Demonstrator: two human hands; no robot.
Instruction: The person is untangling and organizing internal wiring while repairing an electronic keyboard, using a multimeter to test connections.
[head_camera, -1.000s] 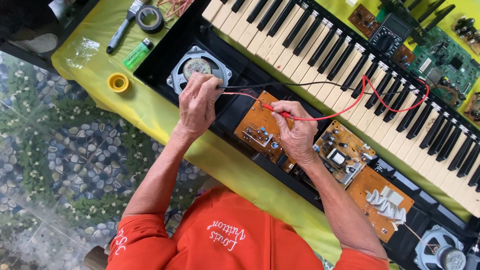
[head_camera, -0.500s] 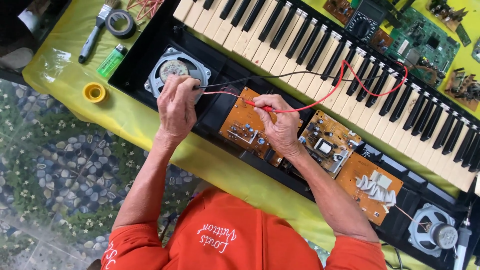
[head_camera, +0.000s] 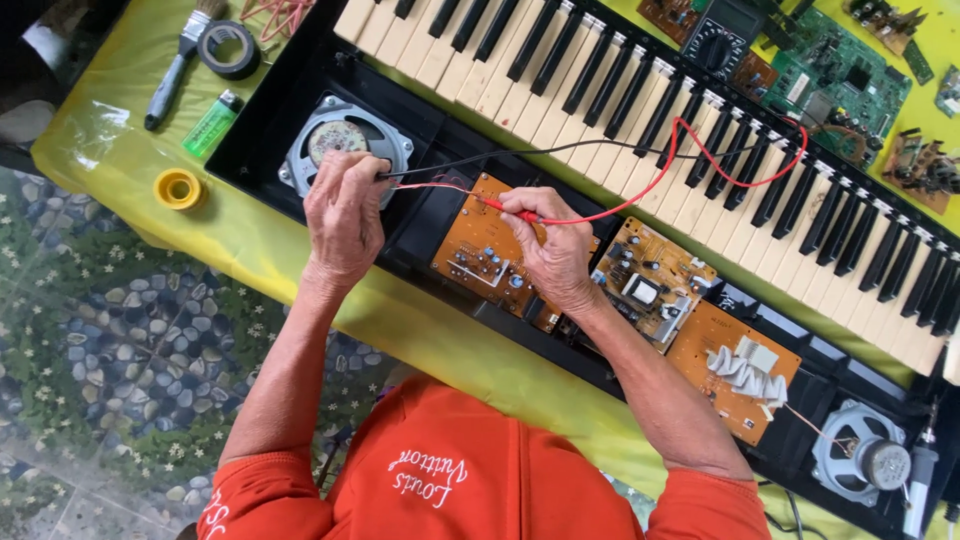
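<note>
Left hand (head_camera: 345, 215) pinches the black probe (head_camera: 385, 176) at the speaker (head_camera: 345, 140), right hand (head_camera: 555, 245) grips the red probe (head_camera: 515, 210); both look light, stiff, best held by their insulated shafts.

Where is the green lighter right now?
The green lighter lies on the yellow cloth at upper left, between the black tape roll and the yellow spool.

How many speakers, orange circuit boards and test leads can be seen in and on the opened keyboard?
Speakers: 2, one under the left hand at, one at.
Orange circuit boards: 3, at.
Test leads: 2, red lead, black lead.
Total: 7
</note>
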